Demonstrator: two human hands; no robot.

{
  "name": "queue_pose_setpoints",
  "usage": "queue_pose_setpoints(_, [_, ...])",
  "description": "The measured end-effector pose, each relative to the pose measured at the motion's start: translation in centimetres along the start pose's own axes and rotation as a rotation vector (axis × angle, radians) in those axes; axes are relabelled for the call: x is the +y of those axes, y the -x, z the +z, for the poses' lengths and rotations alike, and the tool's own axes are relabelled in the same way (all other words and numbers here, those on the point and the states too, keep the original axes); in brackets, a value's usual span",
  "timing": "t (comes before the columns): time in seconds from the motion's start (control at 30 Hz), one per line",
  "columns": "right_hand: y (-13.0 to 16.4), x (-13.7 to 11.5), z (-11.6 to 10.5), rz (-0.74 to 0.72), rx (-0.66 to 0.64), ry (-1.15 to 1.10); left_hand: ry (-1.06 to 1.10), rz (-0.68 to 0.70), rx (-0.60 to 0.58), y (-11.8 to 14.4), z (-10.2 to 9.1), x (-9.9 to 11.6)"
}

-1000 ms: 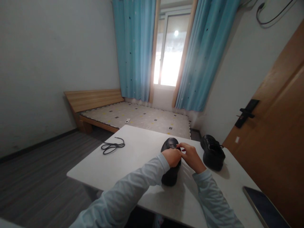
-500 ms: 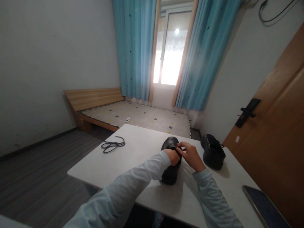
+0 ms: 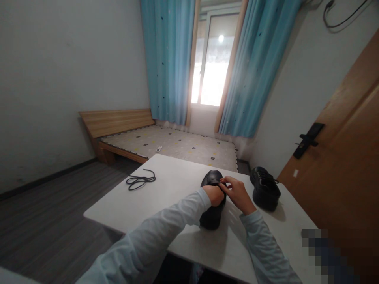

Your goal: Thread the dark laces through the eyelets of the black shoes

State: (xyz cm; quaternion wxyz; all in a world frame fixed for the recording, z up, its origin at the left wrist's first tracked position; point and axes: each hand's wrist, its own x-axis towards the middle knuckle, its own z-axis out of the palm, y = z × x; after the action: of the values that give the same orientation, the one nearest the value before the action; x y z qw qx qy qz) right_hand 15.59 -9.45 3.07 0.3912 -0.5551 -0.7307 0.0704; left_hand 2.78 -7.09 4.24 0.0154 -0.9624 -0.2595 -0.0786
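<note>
Both hands meet over a black shoe (image 3: 212, 209) near the middle of the white table (image 3: 166, 189). Left hand (image 3: 216, 195) curled closed on its upper; right hand (image 3: 238, 195) pinching at the lace area, fingertips together. Shoe matte, rounded toe pointing away. Second black shoe (image 3: 265, 188) just right; loose black lace (image 3: 140, 180) well left.

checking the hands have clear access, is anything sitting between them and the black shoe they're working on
Nothing visible does. The left hand and right hand already rest on the black shoe. The second shoe and loose lace lie off to the sides.
</note>
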Motion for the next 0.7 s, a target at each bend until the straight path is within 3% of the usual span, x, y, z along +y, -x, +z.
queue_pose_setpoints(0.1, [-0.1, 0.1, -0.1, -0.01, 0.01, -0.002, -0.032, -0.055, -0.128, 1.1, -1.8, 0.6])
queue_pose_setpoints(0.3, [-0.1, 0.0, -0.2, 0.0, 0.021, -0.035, -0.041, -0.161, -0.089, 2.7, -4.9, 1.5])
queue_pose_setpoints(0.5, [0.3, -0.1, -0.3, -0.001, 0.023, -0.057, 0.076, -0.117, -0.112, 3.7, -5.7, -0.3])
queue_pose_setpoints(0.7, [0.4, 0.2, -0.2, -0.003, 0.018, -0.061, 0.029, -0.151, -0.186, 3.9, -5.9, -1.2])
